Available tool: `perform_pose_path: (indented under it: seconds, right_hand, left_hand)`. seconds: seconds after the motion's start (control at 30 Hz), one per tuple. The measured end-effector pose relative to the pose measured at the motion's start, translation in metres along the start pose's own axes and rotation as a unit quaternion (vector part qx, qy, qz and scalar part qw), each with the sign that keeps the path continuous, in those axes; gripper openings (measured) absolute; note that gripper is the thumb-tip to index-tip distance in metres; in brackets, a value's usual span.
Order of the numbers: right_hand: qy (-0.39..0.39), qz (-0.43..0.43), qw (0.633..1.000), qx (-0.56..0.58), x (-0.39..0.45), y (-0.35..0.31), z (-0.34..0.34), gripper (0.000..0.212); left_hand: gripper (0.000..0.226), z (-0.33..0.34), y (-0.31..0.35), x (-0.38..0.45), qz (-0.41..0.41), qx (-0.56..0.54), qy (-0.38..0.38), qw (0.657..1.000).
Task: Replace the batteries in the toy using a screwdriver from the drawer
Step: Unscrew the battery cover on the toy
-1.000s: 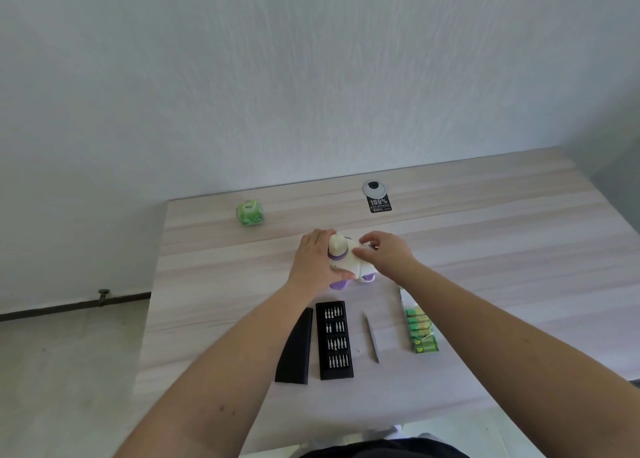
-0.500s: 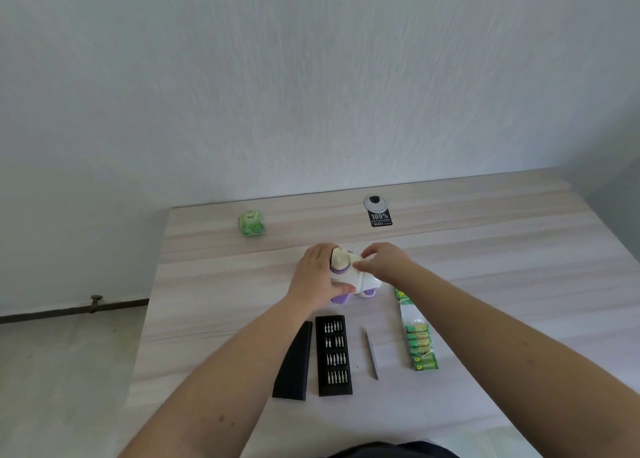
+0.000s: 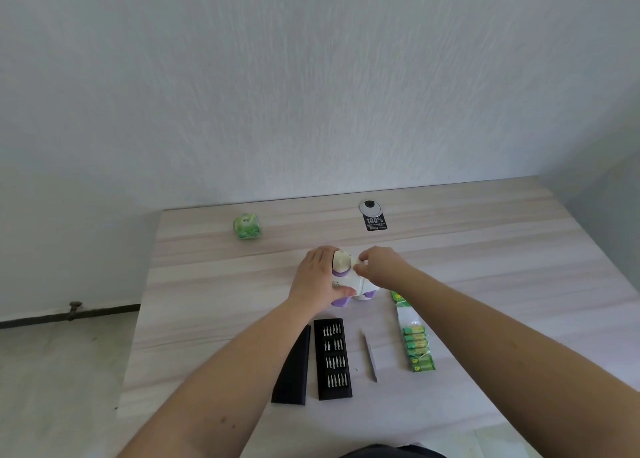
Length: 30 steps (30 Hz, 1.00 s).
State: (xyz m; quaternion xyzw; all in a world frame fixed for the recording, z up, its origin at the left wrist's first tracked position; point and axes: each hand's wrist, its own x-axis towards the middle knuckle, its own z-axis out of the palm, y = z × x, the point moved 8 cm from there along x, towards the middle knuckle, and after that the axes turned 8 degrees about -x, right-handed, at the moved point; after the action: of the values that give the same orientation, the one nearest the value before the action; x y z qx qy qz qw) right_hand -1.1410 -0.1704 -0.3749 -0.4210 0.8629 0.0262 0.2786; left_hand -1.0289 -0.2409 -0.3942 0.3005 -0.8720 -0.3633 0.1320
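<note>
A white and purple toy (image 3: 349,279) lies on the wooden table (image 3: 207,284), mid-table. My left hand (image 3: 315,277) wraps around its left side. My right hand (image 3: 379,265) pinches at the toy's top right; what its fingertips hold is hidden. A black tray of screwdriver bits (image 3: 333,358) lies nearer to me, its black lid (image 3: 292,367) beside it on the left. A thin grey screwdriver (image 3: 370,355) lies to the tray's right. A pack of green batteries (image 3: 417,348) sits further right, with torn packaging (image 3: 401,305) above it.
A green cube-shaped object (image 3: 246,226) stands at the far left of the table. A round cable grommet with a black label (image 3: 373,215) is at the back centre. The table's left edge drops to the floor; a white wall stands behind.
The view has tilted slightly, so the table sits lower in frame. Both hands stay on the toy, with the right fingers shifting a little at its top.
</note>
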Motion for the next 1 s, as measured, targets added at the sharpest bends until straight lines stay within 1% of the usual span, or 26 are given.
perform_pose_path:
  seconds: [0.13,0.2,0.3,0.37,0.4,0.5,0.6,0.73,0.93,1.0]
  right_hand:
    - [-0.005,0.013,0.999,-0.03,0.002,-0.007,0.006,0.016]
    - [-0.013,0.008,0.998,-0.061,0.004,-0.011,0.011,0.02]
    - [-0.025,-0.019,0.989,-0.143,0.003,-0.019,0.015,0.006]
    - [-0.031,-0.052,0.97,-0.235,0.003,-0.025,0.02,0.023]
    - [-0.027,-0.068,0.961,-0.267,0.003,-0.027,0.023,0.028]
    - [0.002,-0.087,0.944,-0.32,0.003,-0.032,0.031,0.024]
    - [0.04,-0.087,0.937,-0.335,0.002,-0.035,0.033,0.024]
    - [0.068,-0.09,0.929,-0.353,-0.003,-0.037,0.031,0.024]
    - [0.092,-0.083,0.925,-0.359,-0.008,-0.038,0.033,0.023]
    - [0.091,-0.072,0.931,-0.347,-0.007,-0.036,0.034,0.023]
  left_hand:
    - [0.085,0.0,0.0,0.001,0.006,0.002,0.0,1.0]
    - [0.084,0.0,0.0,0.001,0.008,0.002,-0.002,1.0]
    - [0.083,0.0,0.0,0.001,0.012,0.003,-0.002,1.0]
    - [0.083,0.0,0.0,0.001,0.016,0.002,0.002,1.0]
    - [0.083,0.001,-0.001,0.002,0.016,0.0,0.004,1.0]
    - [0.083,0.001,-0.003,0.002,0.019,-0.005,0.007,1.0]
    - [0.081,0.002,-0.003,0.001,0.026,-0.007,0.004,1.0]
    - [0.077,0.002,-0.003,0.002,0.024,-0.003,-0.004,1.0]
    - [0.073,0.004,-0.004,0.001,0.022,0.004,-0.008,1.0]
    - [0.074,0.003,-0.004,0.002,0.023,0.005,-0.006,1.0]
